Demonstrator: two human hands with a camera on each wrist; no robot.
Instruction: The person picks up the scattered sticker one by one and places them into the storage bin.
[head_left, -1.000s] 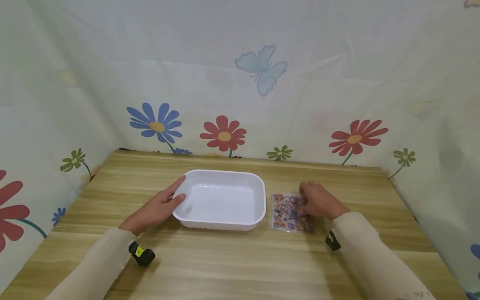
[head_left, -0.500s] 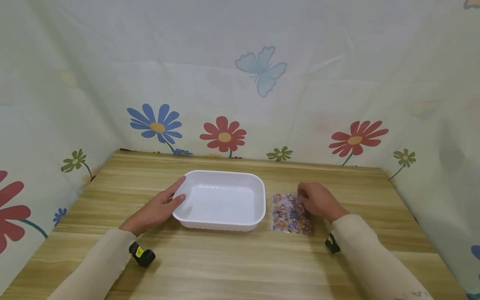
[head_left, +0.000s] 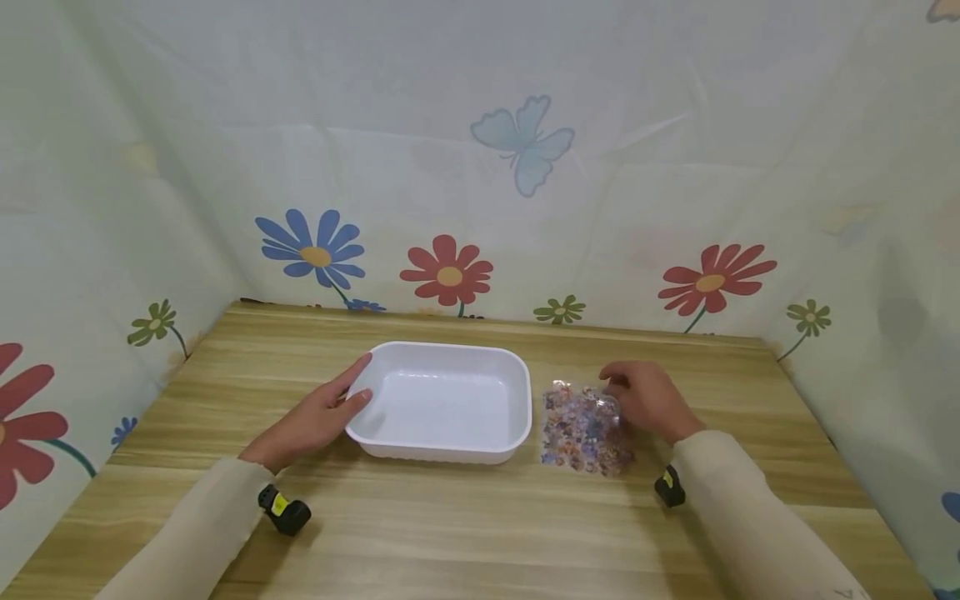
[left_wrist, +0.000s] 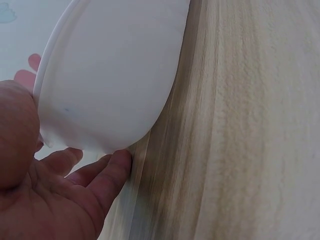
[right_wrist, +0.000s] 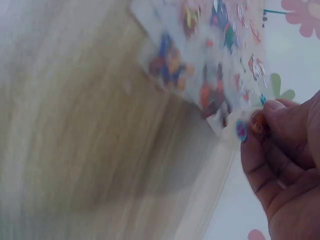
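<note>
Tray (head_left: 438,408), white, rectangular, with rounded corners: positioned right way up on the wood-grain table (head_left: 450,533), long side toward me. Left hand (head_left: 318,421): grips the left end, thumb over the rim, other fingers against the outer wall. Right hand (head_left: 648,400): pinches one corner of the printed sheets (head_left: 581,433) between thumb and fingers. Sheets: clear, covered in small multicoloured figures, located just beside the right end of the tray, not touching it. The pinched corner is raised; overlapping layers show in the right wrist view, though I cannot tell their number. My hands are well apart, tray and sheets between them. Rear: pale cloth (head_left: 420,75) with printed flowers and a blue butterfly (head_left: 525,143).
</note>
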